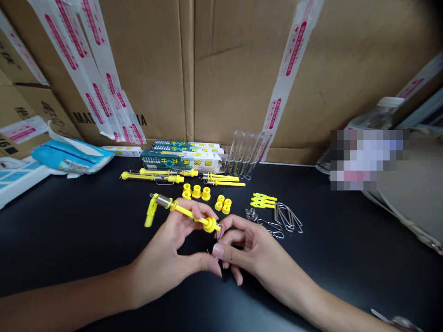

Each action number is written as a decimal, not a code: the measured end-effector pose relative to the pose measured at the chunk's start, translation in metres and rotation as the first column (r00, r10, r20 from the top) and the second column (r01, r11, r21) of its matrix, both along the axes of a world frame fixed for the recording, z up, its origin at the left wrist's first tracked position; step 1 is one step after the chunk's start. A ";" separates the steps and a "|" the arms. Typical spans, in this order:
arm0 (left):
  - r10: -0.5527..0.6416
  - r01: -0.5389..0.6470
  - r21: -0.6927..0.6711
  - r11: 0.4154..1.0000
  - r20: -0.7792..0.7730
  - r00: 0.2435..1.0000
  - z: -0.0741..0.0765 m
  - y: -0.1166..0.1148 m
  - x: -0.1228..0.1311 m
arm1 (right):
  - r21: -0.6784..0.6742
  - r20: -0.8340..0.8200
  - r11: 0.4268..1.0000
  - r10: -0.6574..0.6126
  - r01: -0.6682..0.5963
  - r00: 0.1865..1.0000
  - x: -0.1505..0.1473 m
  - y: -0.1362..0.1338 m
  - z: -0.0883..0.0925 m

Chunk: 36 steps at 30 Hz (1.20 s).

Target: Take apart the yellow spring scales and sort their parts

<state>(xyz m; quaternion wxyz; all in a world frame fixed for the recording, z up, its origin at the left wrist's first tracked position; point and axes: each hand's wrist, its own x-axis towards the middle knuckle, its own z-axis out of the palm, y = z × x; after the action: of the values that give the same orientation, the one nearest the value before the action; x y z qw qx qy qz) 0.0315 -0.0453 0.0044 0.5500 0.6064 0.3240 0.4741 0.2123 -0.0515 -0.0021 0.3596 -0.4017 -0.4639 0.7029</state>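
My left hand [169, 244] is curled behind a partly built spring scale [188, 212], a yellow rod with a metal spring at its far left end and yellow collars near its right tip. Its thumb stands away from the rod, low near my right hand. A flat yellow tab [150, 214] hangs down from the spring end. Between thumb and fingers, my right hand [252, 244] pinches a bent wire hook [219, 235] at the rod's right tip. Whether the wire passes through the tip is unclear, since the fingers cover part of it.
Beyond the hands lie yellow caps [196, 192], small yellow rings [223, 204], yellow tabs [263, 201], small springs [251, 214] and wire hooks [288, 217]. Farther back are yellow rods [224, 183], finished-looking spring scales [152, 178], clear tubes [244, 152] and printed boxes [183, 161]. Cardboard cartons [228, 69] wall the back.
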 end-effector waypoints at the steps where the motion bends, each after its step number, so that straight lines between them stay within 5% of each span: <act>1: 0.008 -0.008 -0.025 1.000 0.014 1.000 0.001 0.000 0.000 | 0.010 0.000 1.000 0.002 -0.002 1.000 0.000 -0.001 -0.001; 8: 0.149 -0.149 -0.122 0.981 -0.014 0.989 0.001 0.007 -0.004 | 0.236 0.144 0.964 -0.156 0.119 0.977 0.010 0.000 0.001; 12: 0.057 -0.055 -0.188 0.981 0.002 0.998 0.000 0.006 -0.004 | 0.313 0.119 0.928 -0.247 0.199 0.962 0.016 0.004 0.005; 24: -0.105 0.123 -0.266 0.956 0.081 0.991 -0.001 0.004 -0.003 | 0.376 0.182 0.912 -0.245 0.163 0.952 0.015 0.001 0.006; 32: 0.103 -0.088 -0.185 0.979 0.074 0.992 0.000 0.009 -0.001 | 0.296 0.364 0.954 -0.059 -0.056 0.929 0.015 0.001 0.005; 36: 0.112 -0.103 -0.191 0.976 0.035 0.993 -0.001 0.009 -0.002 | 0.284 0.402 0.948 0.017 -0.143 0.915 0.013 -0.004 0.003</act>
<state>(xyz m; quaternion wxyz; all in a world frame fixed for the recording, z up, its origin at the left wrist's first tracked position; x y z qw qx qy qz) 0.0293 -0.0361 0.0034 0.5859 0.5221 0.3872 0.4840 0.2254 -0.0552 0.0014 0.2874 -0.4545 -0.6469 0.5407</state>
